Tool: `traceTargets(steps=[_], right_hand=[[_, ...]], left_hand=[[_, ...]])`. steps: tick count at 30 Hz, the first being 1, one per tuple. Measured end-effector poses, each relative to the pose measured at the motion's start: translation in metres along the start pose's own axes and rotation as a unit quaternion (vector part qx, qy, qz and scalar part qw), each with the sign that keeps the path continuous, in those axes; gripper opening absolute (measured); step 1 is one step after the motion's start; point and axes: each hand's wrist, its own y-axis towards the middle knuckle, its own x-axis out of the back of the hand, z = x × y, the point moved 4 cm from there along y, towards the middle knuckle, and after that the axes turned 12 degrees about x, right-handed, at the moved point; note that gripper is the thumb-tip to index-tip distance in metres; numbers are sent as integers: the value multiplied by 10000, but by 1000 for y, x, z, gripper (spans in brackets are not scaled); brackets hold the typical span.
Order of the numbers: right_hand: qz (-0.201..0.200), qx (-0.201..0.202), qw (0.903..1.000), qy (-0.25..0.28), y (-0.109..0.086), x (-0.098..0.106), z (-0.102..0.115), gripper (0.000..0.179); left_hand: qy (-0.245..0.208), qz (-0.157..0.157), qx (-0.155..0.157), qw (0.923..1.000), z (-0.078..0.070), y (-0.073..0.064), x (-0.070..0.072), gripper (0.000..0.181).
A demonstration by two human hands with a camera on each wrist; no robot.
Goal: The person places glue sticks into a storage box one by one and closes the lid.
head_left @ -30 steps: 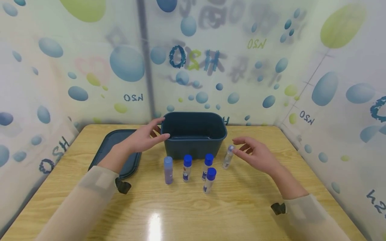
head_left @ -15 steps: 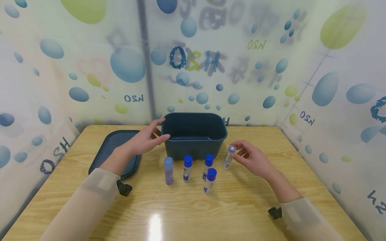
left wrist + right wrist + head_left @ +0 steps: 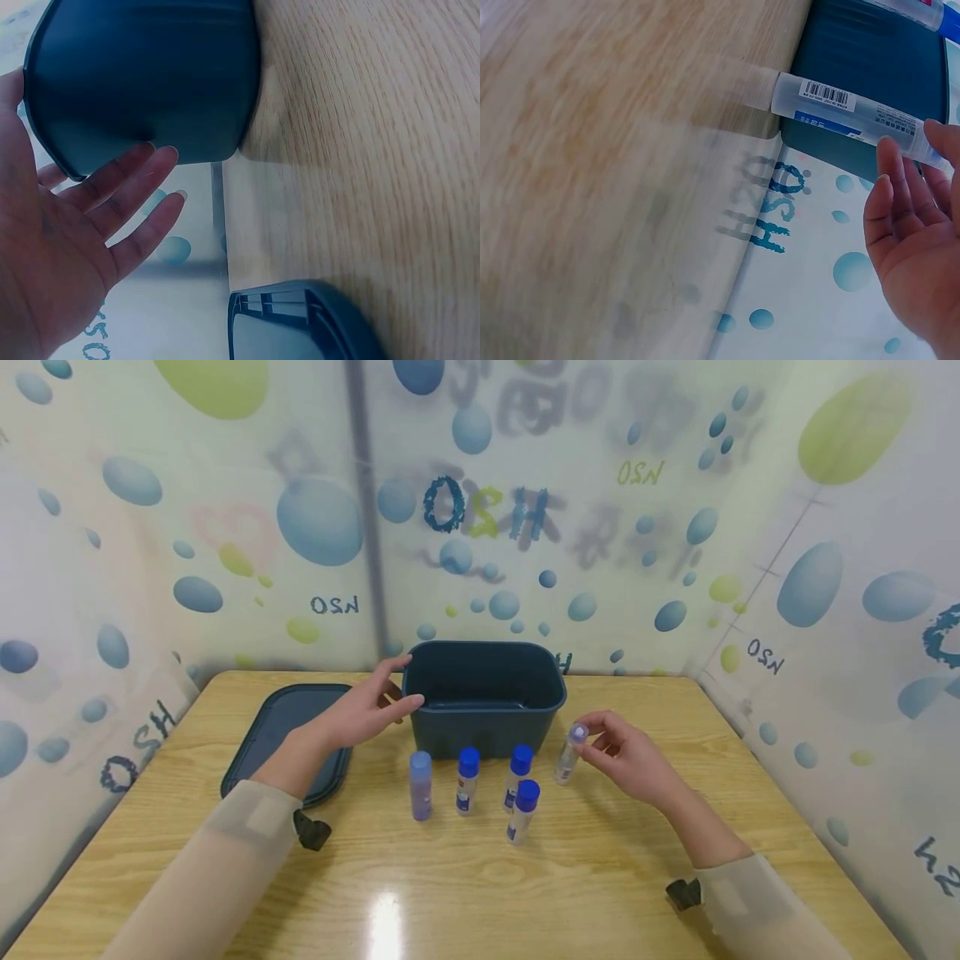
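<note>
My right hand point(image 3: 627, 757) pinches the top of a glue stick point(image 3: 567, 760) with a clear cap, to the right of a dark blue bin point(image 3: 480, 731). In the right wrist view, thumb and fingertips meet that glue stick point(image 3: 832, 109) near its top end; its other end is on the tabletop. My left hand point(image 3: 365, 704) touches the bin's left end, its thumb and forefinger at the rim and the other fingers fairly straight along the outside in the left wrist view. Before the bin stand a purple-tinted glue stick point(image 3: 421, 787) and several blue-capped glue sticks point(image 3: 467, 781).
A dark blue lid point(image 3: 300, 714) lies left of the bin, partly under my left forearm. The wooden table point(image 3: 450, 893) meets a patterned wall covering point(image 3: 630, 610) behind the bin and at both sides.
My right hand has moved slightly left and taken hold of the clear-capped glue stick's top. My left hand stays at the bin's left end.
</note>
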Motion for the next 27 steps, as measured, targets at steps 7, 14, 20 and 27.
traceTargets(steps=[7, 14, 20, 27], right_hand=[[-187, 190, 9996, -10, 1, 5, 8, 29], [-322, 290, 9990, -126, 5, 14, 21, 29], [-444, 357, 9981, -228, 9, 22, 33, 31], [-769, 837, 9933, -199, 18, 29, 46, 32]], left_hand=[[13, -21, 25, 10000, 1, 0, -2, 87], [9, -27, 61, 10000, 2, 0, -2, 87], [-22, -16, 71, 10000, 2, 0, -2, 88], [-13, -44, 90, 9999, 2, 0, -3, 87]])
